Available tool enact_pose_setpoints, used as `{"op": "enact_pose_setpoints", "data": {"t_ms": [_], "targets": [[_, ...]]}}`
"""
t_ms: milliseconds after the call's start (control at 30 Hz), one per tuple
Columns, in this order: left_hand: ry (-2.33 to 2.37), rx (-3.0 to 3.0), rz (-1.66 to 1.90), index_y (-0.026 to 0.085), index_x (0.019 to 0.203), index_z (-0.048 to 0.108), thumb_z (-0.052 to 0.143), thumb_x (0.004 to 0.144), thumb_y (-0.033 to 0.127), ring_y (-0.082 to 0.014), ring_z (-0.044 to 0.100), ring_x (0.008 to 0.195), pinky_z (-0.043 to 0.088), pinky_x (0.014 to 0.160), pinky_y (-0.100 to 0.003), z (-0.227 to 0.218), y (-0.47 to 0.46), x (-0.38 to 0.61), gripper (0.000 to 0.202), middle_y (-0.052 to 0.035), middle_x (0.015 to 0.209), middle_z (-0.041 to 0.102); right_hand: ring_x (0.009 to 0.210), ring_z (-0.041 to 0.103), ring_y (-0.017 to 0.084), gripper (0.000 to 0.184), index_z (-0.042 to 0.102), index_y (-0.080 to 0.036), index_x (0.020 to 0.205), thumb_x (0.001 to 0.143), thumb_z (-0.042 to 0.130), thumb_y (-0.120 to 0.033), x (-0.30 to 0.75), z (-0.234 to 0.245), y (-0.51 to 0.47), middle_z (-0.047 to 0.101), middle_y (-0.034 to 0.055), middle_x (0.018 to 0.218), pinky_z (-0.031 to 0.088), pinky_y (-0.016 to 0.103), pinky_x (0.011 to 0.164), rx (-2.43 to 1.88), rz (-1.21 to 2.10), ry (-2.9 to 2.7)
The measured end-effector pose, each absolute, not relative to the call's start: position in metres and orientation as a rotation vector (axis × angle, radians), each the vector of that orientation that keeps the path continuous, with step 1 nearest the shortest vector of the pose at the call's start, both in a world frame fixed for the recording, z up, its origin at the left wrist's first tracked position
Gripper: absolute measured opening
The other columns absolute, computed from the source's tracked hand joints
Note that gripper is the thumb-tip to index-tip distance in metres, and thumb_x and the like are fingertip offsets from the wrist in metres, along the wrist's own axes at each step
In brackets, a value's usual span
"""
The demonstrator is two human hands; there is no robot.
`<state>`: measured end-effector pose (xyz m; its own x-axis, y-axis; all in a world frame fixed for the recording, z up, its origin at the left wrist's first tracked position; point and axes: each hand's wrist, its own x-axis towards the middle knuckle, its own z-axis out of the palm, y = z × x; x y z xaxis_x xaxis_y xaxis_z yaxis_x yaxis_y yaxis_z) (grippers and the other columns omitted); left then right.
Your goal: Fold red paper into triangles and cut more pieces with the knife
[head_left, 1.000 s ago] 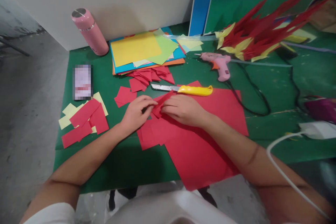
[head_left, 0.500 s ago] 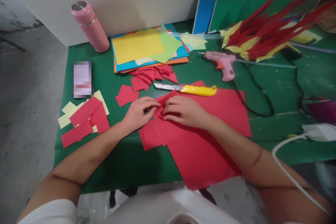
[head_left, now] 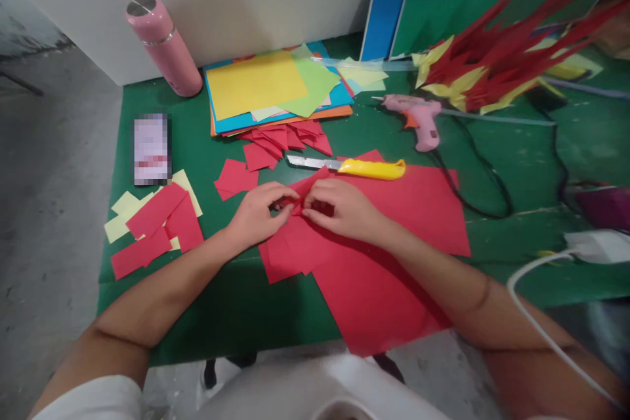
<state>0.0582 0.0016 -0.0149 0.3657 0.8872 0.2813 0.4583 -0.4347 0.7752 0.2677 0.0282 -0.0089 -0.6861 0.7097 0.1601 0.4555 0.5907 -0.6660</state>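
Close together over the table's middle, my left hand [head_left: 263, 210] and my right hand [head_left: 339, 207] pinch a small piece of red paper [head_left: 297, 207] between their fingertips. Part of that piece is hidden by the fingers. Beneath and beside them lie large red sheets [head_left: 388, 275] and smaller red pieces [head_left: 283, 256]. Just beyond the right hand a utility knife [head_left: 371, 168] with a yellow handle rests, its blade pointing left. Folded red pieces [head_left: 290, 138] are heaped behind the hands, and a few flat red pieces [head_left: 236, 178] lie to the left of them.
A pink bottle [head_left: 167, 52] and a phone [head_left: 150, 147] stand or lie at left, near red and yellow strips [head_left: 157, 223]. Coloured sheets [head_left: 260, 85] are stacked at the back. A pink glue gun [head_left: 418, 117], its black cord, and a red-and-yellow paper flame shape [head_left: 502, 52] occupy the right.
My right hand's fingers have drawn into a tighter pinch at the paper, close to the left fingertips. The left hand has barely moved. The view has shifted slightly.
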Motion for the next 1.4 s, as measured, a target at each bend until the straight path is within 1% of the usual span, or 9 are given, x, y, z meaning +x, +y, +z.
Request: {"op": "enact_pose_setpoints", "data": {"t_ms": [133, 333, 800, 1100, 1400], "targets": [[1.175, 2.061, 0.907, 0.017, 0.091, 0.067, 0.058, 0.081, 0.007, -0.0081, 0.056, 0.062, 0.047, 0.059, -0.017, -0.0122, 0.0009, 0.0590, 0.016, -0.0001, 0.077, 0.064, 0.072, 0.056, 0.017, 0.012, 0.058, -0.019, 0.075, 0.086, 0.057, -0.023, 0.2651, -0.0078, 0.0267, 0.065, 0.0042, 0.075, 0.040, 0.029, 0.065, -1.011, 0.847, -2.390], [1.184, 2.094, 0.887, 0.016, 0.091, 0.066, 0.059, 0.081, 0.007, -0.0083, 0.056, 0.062, 0.047, 0.059, -0.018, -0.0109, -0.0005, 0.0598, 0.015, 0.0002, 0.076, 0.064, 0.070, 0.054, 0.016, 0.010, 0.056, -0.020, 0.073, 0.083, 0.058, -0.021, 0.2628, -0.0086, 0.0266, 0.062, 0.0031, 0.073, 0.038, 0.028, 0.064, -1.077, 0.826, -2.391], [1.166, 2.129, 0.861, 0.017, 0.089, 0.065, 0.060, 0.081, 0.007, -0.0085, 0.056, 0.062, 0.046, 0.060, -0.019, -0.0087, 0.0001, 0.0608, 0.013, 0.0013, 0.074, 0.063, 0.068, 0.052, 0.015, 0.012, 0.050, -0.020, 0.071, 0.081, 0.056, -0.019, 0.2607, -0.0103, 0.0259, 0.058, 0.0020, 0.071, 0.035, 0.027, 0.061, -1.094, 0.792, -2.395], [1.175, 2.113, 0.859, 0.017, 0.088, 0.065, 0.060, 0.081, 0.006, -0.0085, 0.056, 0.061, 0.046, 0.059, -0.019, -0.0083, -0.0004, 0.0610, 0.014, 0.0016, 0.074, 0.062, 0.068, 0.052, 0.015, 0.013, 0.049, -0.021, 0.071, 0.081, 0.056, -0.018, 0.2603, -0.0092, 0.0257, 0.057, 0.0018, 0.071, 0.035, 0.027, 0.061, -1.106, 0.799, -2.397], [1.173, 2.128, 0.838, 0.017, 0.089, 0.064, 0.061, 0.081, 0.007, -0.0092, 0.057, 0.063, 0.047, 0.061, -0.020, -0.0073, -0.0004, 0.0608, 0.013, 0.0011, 0.075, 0.064, 0.068, 0.051, 0.015, 0.015, 0.048, -0.021, 0.070, 0.081, 0.057, -0.018, 0.2597, -0.0087, 0.0263, 0.057, 0.0017, 0.071, 0.035, 0.027, 0.062, -1.132, 0.825, -2.390]]}}
